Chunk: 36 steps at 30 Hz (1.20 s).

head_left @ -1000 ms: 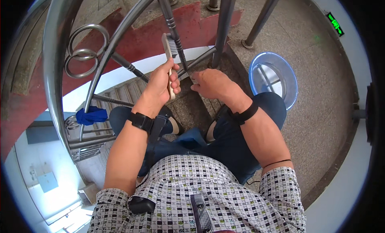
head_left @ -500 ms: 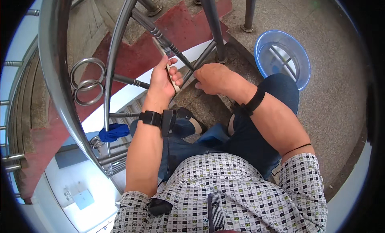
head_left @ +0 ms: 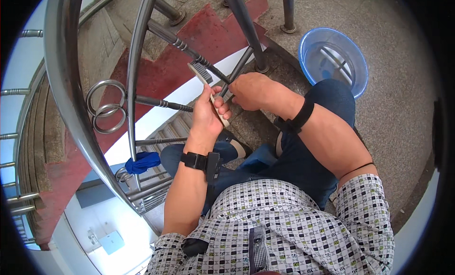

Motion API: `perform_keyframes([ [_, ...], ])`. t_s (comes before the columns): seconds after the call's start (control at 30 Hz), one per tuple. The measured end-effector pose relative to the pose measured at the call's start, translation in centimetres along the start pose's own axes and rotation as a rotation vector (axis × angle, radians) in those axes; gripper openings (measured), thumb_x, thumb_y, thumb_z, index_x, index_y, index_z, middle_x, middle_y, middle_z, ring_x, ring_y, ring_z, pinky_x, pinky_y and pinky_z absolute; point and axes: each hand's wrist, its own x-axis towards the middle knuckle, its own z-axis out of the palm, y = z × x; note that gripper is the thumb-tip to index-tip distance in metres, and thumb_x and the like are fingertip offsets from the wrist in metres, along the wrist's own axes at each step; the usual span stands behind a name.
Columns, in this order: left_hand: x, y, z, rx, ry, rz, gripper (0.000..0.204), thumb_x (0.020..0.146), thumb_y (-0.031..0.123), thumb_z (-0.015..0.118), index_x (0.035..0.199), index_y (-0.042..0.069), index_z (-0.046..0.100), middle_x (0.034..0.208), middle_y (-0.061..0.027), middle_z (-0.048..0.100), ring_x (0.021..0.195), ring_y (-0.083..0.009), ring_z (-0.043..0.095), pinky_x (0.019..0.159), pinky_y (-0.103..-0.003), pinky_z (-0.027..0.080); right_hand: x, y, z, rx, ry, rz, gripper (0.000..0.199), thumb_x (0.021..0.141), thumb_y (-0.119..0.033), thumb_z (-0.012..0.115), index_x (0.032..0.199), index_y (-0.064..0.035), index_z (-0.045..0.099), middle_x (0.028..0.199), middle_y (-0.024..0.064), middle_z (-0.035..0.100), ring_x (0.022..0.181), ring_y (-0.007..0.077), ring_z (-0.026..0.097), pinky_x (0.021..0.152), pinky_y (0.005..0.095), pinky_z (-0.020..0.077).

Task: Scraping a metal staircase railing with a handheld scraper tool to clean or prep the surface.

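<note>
My left hand (head_left: pixel 207 115) is closed round the light-coloured handle of a scrub brush (head_left: pixel 201 73). The brush is tilted, its grey bristles up by a sloping metal railing bar (head_left: pixel 192 51); whether they touch it I cannot tell. To the right, my right hand (head_left: pixel 252 92) is closed at the point where that bar meets a thinner crossbar (head_left: pixel 241 64). Its fingertips are partly hidden, but they appear to wrap the bar's end.
A blue basin (head_left: pixel 307 69) stands on the speckled floor at the right. Thick railing posts (head_left: pixel 245 24) and a curved handrail (head_left: pixel 71 109) frame the left. A blue cloth (head_left: pixel 143 162) hangs on the railing below two metal rings (head_left: pixel 106 117). Stairs with red edges drop away beyond.
My left hand has moved right and a little down with the brush, closer to my right hand. The right hand keeps its place at the bar. The view has shifted slightly.
</note>
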Motion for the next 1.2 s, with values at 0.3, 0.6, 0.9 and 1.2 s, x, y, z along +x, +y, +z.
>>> perform_keyframes([
  [0.3, 3.2, 3.7, 0.7, -0.029, 0.056, 0.019, 0.038, 0.112, 0.045, 0.047, 0.105, 0.009, 0.054, 0.061, 0.0007, 0.046, 0.052, -0.0161, 0.042, 0.051, -0.036, 0.036, 0.7, 0.5, 0.6, -0.055, -0.034, 0.035, 0.025, 0.093, -0.027, 0.072, 0.105, -0.0050, 0.077, 0.097, 0.0198, 0.077, 0.099, 0.0395, 0.074, 0.088, 0.0493, 0.0580],
  [0.6, 0.4, 0.7, 2.1, -0.030, 0.075, 0.026, 0.037, 0.112, 0.047, 0.047, 0.108, 0.011, 0.053, 0.063, 0.0007, 0.047, 0.055, -0.0165, 0.044, 0.052, -0.035, 0.037, 0.1, 0.3, -0.5, -0.031, -0.052, 0.010, 0.022, 0.092, -0.022, 0.070, 0.102, -0.0036, 0.076, 0.096, 0.0199, 0.077, 0.099, 0.0395, 0.075, 0.086, 0.0495, 0.0587],
  [0.9, 1.2, 0.3, 2.5, -0.008, 0.102, 0.001, 0.039, 0.112, 0.050, 0.046, 0.108, 0.012, 0.055, 0.066, -0.0004, 0.048, 0.058, -0.0195, 0.047, 0.057, -0.038, 0.041, 0.1, 0.0, -0.7, -0.013, -0.038, 0.040, 0.016, 0.082, -0.008, 0.072, 0.095, -0.0033, 0.080, 0.098, 0.0179, 0.079, 0.097, 0.0353, 0.077, 0.082, 0.0455, 0.0614],
  [1.2, 3.8, 3.8, 0.3, 0.019, 0.080, 0.019, 0.037, 0.112, 0.045, 0.048, 0.108, 0.009, 0.053, 0.067, -0.0001, 0.046, 0.056, -0.0174, 0.045, 0.054, -0.037, 0.039, 0.5, 1.5, 0.8, -0.029, -0.002, 0.007, 0.023, 0.091, -0.014, 0.063, 0.107, -0.0064, 0.076, 0.094, 0.0206, 0.076, 0.094, 0.0411, 0.074, 0.083, 0.0517, 0.0582],
])
